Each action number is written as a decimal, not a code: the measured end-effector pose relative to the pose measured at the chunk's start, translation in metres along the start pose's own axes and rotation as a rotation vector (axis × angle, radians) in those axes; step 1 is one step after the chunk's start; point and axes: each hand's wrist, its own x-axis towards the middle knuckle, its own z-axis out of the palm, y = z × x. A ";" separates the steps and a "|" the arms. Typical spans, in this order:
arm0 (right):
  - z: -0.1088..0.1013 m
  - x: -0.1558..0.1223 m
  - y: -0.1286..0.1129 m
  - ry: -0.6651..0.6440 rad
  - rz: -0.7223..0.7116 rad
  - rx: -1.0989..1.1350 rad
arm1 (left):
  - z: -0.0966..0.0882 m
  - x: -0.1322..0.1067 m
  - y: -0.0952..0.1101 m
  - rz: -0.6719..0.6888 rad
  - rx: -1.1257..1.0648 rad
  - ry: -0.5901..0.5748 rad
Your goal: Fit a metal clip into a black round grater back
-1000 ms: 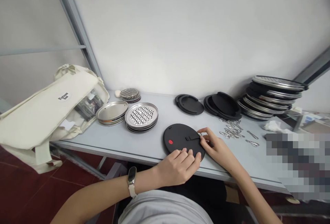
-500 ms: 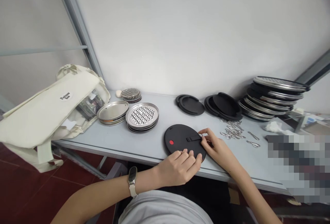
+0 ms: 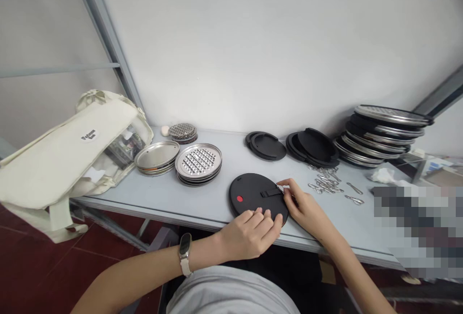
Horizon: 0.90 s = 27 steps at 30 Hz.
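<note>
A round black plastic disc (image 3: 253, 188) with a red dot and a raised slot lies at the table's front edge. My left hand (image 3: 249, 237) rests over its near edge, fingers curled onto it and gripping it. At the disc's right edge, beside the slot, my right hand (image 3: 302, 208) pinches a small metal wire clip (image 3: 279, 187), mostly hidden by the fingertips. To the right of that hand lies a loose pile of similar wire clips (image 3: 327, 184).
Round metal graters (image 3: 198, 159) and metal discs (image 3: 157, 155) stand stacked at left, beside a cream bag (image 3: 68, 145). Black discs (image 3: 269, 146) and black covers (image 3: 318, 146) lie behind. A tall stack of assembled graters (image 3: 383, 135) stands at right. A blurred-out patch covers the far right.
The view has shifted very slightly. Both hands keep nearly the same place on the black disc, with the right fingertips still at its right edge.
</note>
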 end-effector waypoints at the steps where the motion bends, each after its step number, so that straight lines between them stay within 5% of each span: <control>1: 0.000 0.000 0.000 0.001 -0.007 -0.005 | 0.000 0.000 0.000 -0.001 0.002 0.004; 27: 0.003 0.002 0.004 0.003 0.031 -0.007 | 0.000 0.003 0.000 -0.014 -0.016 0.062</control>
